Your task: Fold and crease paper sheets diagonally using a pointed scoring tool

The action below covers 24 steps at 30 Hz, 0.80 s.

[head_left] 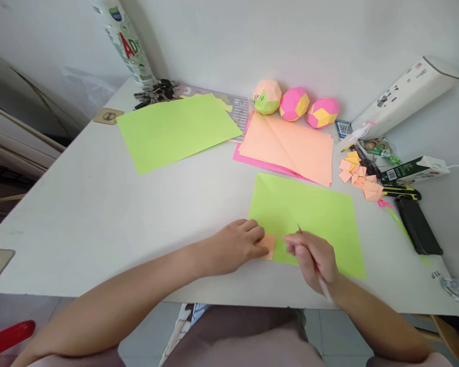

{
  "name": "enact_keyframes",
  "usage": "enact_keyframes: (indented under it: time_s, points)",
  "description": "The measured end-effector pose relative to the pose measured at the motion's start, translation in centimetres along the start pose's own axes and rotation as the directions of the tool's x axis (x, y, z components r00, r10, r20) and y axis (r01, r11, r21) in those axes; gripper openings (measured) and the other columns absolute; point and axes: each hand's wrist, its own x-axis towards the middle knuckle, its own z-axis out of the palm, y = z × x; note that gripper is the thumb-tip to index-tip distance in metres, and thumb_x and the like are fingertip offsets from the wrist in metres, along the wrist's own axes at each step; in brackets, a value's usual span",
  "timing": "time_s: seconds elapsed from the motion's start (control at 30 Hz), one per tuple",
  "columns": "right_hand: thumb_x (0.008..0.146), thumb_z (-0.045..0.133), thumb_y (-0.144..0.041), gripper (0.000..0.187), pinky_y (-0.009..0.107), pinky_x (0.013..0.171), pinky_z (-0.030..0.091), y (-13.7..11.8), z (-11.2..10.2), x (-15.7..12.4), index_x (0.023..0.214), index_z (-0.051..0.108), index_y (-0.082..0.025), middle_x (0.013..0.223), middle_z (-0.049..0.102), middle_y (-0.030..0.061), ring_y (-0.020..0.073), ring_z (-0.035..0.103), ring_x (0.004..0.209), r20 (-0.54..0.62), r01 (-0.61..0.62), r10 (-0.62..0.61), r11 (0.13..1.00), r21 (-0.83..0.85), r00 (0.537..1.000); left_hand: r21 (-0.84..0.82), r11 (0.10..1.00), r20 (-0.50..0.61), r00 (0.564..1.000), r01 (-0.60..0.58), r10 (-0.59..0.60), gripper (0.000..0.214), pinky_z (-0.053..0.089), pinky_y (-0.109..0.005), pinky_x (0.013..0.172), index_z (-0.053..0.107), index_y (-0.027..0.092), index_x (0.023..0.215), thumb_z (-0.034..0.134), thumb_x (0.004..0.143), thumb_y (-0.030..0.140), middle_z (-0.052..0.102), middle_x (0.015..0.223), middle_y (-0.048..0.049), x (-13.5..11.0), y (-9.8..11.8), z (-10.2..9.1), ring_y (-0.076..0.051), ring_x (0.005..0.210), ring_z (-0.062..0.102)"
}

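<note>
A small peach paper square (268, 246) lies at the left front edge of a light green sheet (317, 204). My left hand (239, 247) is closed over the square, with curled fingers and thumb pressing on it and hiding part of it. Just to the right, my right hand (315, 257) grips a slim pen (323, 286). Its narrow dark end sticks out past the fingers over the green sheet, apart from the square. The pen's back end is slightly blurred.
Behind lie peach sheets (290, 145) over pink ones, and another green sheet (176, 132). Three paper balls (294, 104) sit by the wall. Folded peach pieces (357, 173), a cutter (401, 191), a black case (418, 227) and a drink carton (416, 169) line the right.
</note>
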Motion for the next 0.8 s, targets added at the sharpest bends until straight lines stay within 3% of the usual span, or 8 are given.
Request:
enact_keyframes:
  time_s: [0.1,0.23,0.37,0.53,0.67,0.8]
  points:
    - [0.099,0.021,-0.039,0.043,0.028,0.051,0.044,-0.6,0.0,-1.9,0.111,0.057,-0.019,0.073,0.056,0.0038,0.0139,0.050,0.057,0.077,-0.081,0.068,0.978,0.193,0.995,-0.024,1.000,0.009,1.000,-0.011,0.011,0.030,0.039,-0.033,0.081,0.060,0.024,0.109,0.047,0.087,0.010,0.054,0.096,-0.0059,0.0,0.2,-0.1,-0.020,0.089,0.046]
    - [0.095,0.035,-0.024,0.025,0.028,0.057,0.048,-0.6,0.8,-3.1,0.108,0.055,-0.019,0.083,0.058,0.0066,0.0158,0.055,0.067,0.173,-0.030,0.001,0.986,0.166,0.985,0.018,0.999,-0.010,0.999,-0.037,0.037,0.026,0.038,-0.033,0.080,0.060,0.024,0.106,0.044,0.089,0.012,0.055,0.108,-0.0053,0.0,0.6,-0.3,-0.019,0.089,0.047]
    - [0.085,0.045,-0.008,0.017,0.023,0.050,0.042,-0.2,1.1,-2.9,0.094,0.054,-0.020,0.075,0.057,0.0029,0.0119,0.051,0.058,0.126,-0.047,0.035,0.994,0.095,0.991,0.123,0.992,0.013,0.999,-0.039,0.038,0.028,0.039,-0.033,0.075,0.058,0.021,0.109,0.048,0.085,0.012,0.054,0.116,-0.0060,0.0,1.2,-0.2,-0.019,0.087,0.048]
    - [0.082,0.048,-0.007,0.015,0.021,0.052,0.044,0.2,1.2,-2.9,0.084,0.051,-0.022,0.073,0.059,0.0009,0.0107,0.054,0.059,0.106,-0.035,0.029,0.998,0.050,0.994,0.259,0.965,0.077,0.997,-0.034,0.014,0.042,0.040,-0.033,0.072,0.050,0.014,0.123,0.048,0.082,0.012,0.051,0.123,-0.0103,0.2,2.2,0.0,-0.021,0.091,0.049]
    - [0.082,0.048,-0.007,0.015,0.020,0.054,0.045,0.4,1.4,-2.9,0.082,0.050,-0.022,0.071,0.059,-0.0003,0.0101,0.055,0.059,0.105,-0.029,0.025,0.999,0.032,0.994,0.323,0.946,0.122,0.992,-0.026,-0.015,0.045,0.040,-0.035,0.075,0.050,0.015,0.123,0.056,0.079,0.018,0.050,0.123,-0.0128,0.4,2.9,-0.1,-0.024,0.095,0.050]
    - [0.080,0.048,-0.005,0.017,0.020,0.054,0.046,0.5,1.5,-2.8,0.082,0.049,-0.023,0.070,0.058,-0.0005,0.0104,0.056,0.059,0.096,-0.027,0.023,0.999,0.040,0.995,0.359,0.933,0.133,0.991,-0.034,-0.015,0.041,0.040,-0.036,0.074,0.052,0.016,0.122,0.051,0.081,0.019,0.050,0.123,-0.0135,0.4,3.1,-0.3,-0.025,0.093,0.049]
